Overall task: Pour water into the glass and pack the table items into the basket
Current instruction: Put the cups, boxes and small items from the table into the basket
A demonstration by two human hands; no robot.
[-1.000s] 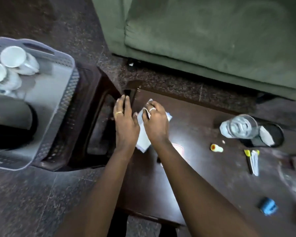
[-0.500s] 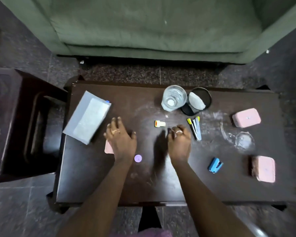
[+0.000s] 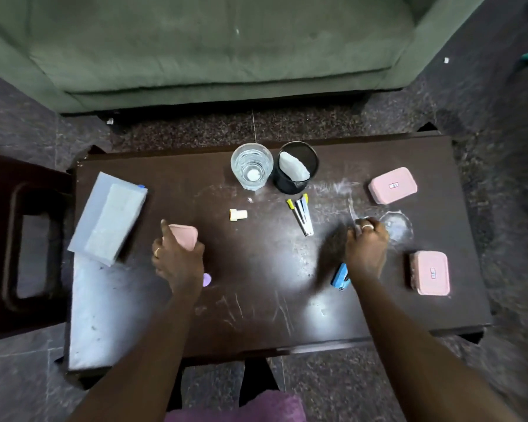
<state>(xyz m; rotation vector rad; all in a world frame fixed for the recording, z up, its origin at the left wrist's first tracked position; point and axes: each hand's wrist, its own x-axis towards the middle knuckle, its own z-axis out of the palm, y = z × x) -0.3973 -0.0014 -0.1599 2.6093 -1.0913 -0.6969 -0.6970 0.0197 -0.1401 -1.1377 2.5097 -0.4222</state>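
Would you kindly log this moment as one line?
left hand: grips pink case | right hand: near clear lid | glass: upright on table

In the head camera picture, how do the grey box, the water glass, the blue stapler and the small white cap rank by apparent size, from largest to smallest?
1. grey box
2. water glass
3. blue stapler, partly hidden by the right hand, so its full size is unsure
4. small white cap

Two pink boxes right of the black mesh cup (image 3: 296, 169) each bear a small label. The far box (image 3: 392, 185) and the near box (image 3: 431, 273) have print too small to read.
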